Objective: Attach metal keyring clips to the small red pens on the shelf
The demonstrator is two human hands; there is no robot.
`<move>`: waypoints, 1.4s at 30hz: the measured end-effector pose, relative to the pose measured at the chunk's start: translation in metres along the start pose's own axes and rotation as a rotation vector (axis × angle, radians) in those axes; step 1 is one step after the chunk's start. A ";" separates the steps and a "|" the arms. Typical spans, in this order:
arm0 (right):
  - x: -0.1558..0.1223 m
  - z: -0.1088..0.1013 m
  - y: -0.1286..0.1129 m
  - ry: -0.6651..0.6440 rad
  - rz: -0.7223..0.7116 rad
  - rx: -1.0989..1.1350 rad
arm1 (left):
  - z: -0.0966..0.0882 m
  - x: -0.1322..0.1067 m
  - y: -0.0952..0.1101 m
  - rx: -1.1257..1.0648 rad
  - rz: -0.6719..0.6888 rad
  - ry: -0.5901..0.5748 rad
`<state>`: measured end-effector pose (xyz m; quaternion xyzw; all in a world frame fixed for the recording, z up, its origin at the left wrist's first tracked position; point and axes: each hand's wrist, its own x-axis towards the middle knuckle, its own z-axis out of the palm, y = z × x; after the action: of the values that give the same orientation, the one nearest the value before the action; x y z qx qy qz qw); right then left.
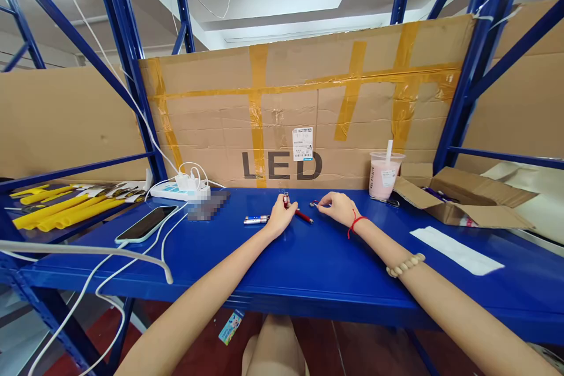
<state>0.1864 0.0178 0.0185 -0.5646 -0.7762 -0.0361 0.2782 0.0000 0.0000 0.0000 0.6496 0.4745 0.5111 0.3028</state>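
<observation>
My left hand is closed around a small red tube with a silver end, held upright above the blue table. Just right of those fingers lies a slim dark-red pen-like tube; whether my hand touches it I cannot tell. On the other side, by the wrist, a blue and silver pen-like tube rests on the tabletop. My right hand has its thumb and fingertips pinched at a small shiny piece, too small to name.
A pink drink cup with straw and an open cardboard box stand on the right, behind a white paper strip. Leftward are a phone, white cables and a power strip. A cardboard wall closes the back.
</observation>
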 end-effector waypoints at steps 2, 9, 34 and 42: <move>0.000 0.001 -0.003 0.042 -0.084 0.119 | 0.000 0.000 -0.001 -0.016 0.004 -0.002; -0.009 -0.001 -0.031 0.031 -0.258 0.245 | 0.001 0.006 -0.008 -0.039 0.099 0.061; -0.015 -0.004 -0.040 -0.117 -0.464 -0.023 | -0.004 0.003 -0.007 0.195 0.419 -0.026; -0.012 0.000 -0.038 -0.065 -0.462 -0.013 | -0.004 0.002 -0.005 0.196 0.431 -0.036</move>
<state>0.1549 -0.0056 0.0228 -0.3743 -0.8933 -0.0854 0.2337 -0.0052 0.0039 -0.0028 0.7711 0.3667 0.5038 0.1305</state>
